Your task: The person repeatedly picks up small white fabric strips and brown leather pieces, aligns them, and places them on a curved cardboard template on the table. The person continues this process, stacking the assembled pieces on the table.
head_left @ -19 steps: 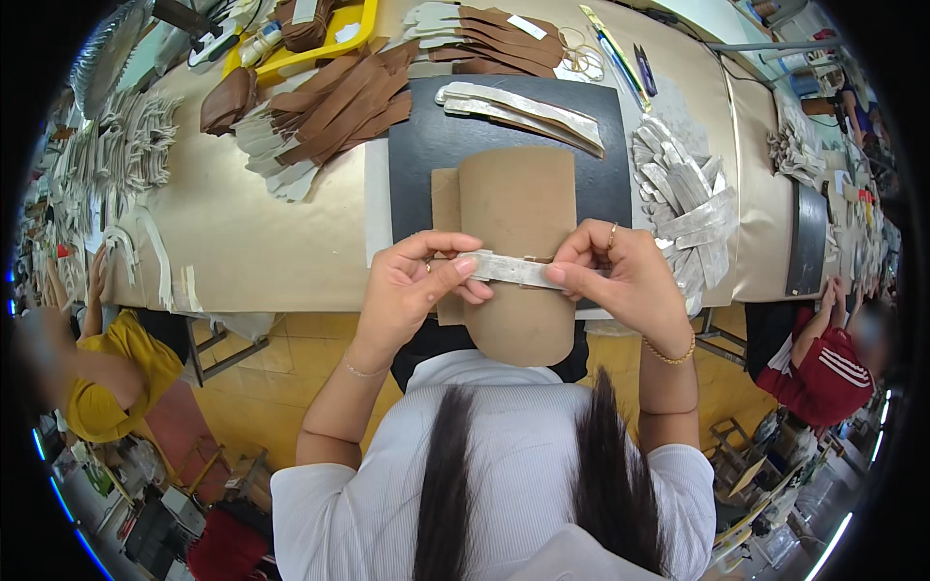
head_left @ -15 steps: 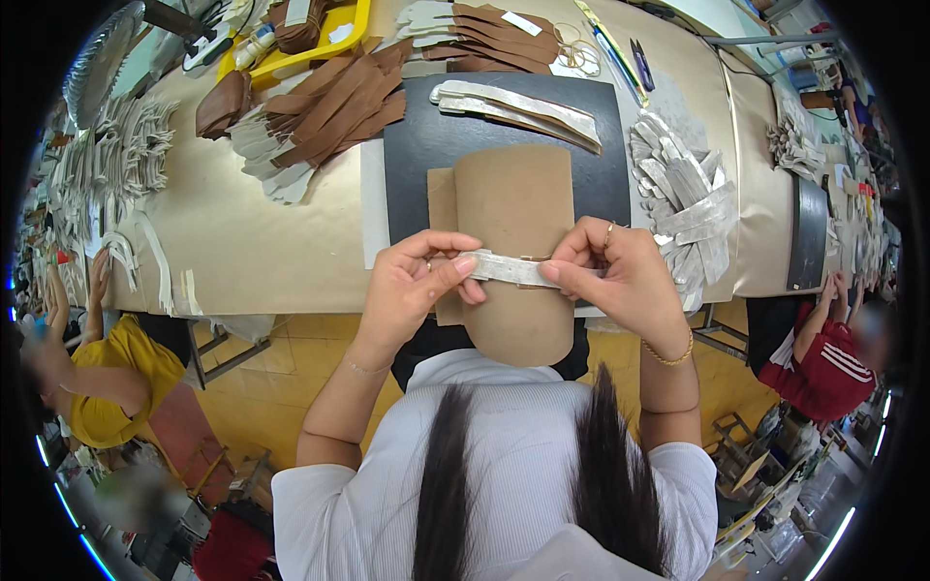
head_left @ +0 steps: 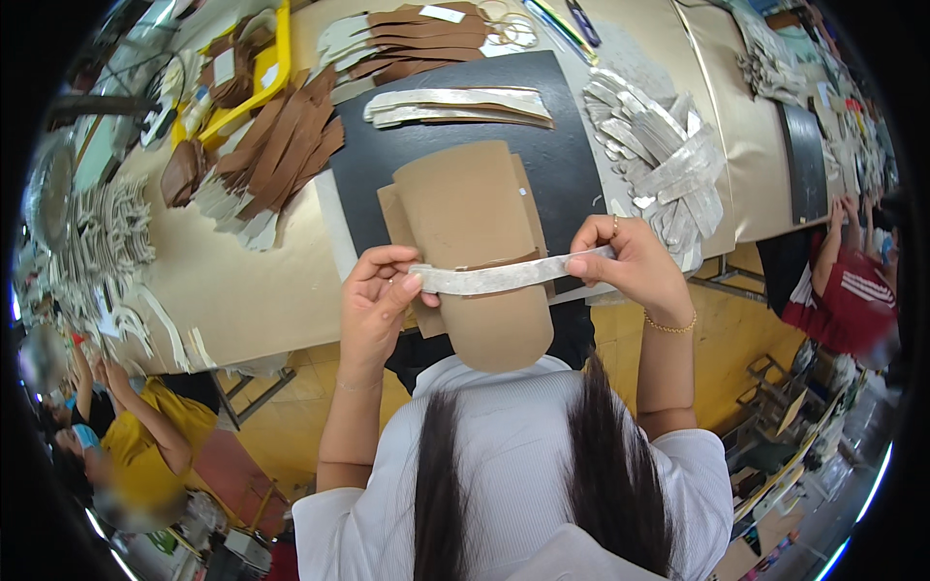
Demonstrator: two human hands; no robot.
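A long pale grey-white strip with a brown edge [head_left: 499, 280] stretches between my hands, across a curved tan board [head_left: 465, 208]. My left hand [head_left: 376, 295] pinches its left end between thumb and fingers. At the other end, my right hand [head_left: 625, 266] grips the strip between thumb and bent fingers. Beneath the board lies a black mat [head_left: 572, 145], reaching away over the table. A small stack of similar strips [head_left: 460, 105] rests on the mat's far part, beyond the board.
Right of the mat is a heap of whitish strips [head_left: 659, 155]. To the left lie brown leather pieces [head_left: 286, 145] and a yellow tray [head_left: 281, 68]. Pens [head_left: 562, 29] and a dark-handled tool [head_left: 583, 21] lie at the back. Co-workers sit on both sides.
My hands have moved apart, and more of the strip now shows between them. The whole view has turned and shifted somewhat.
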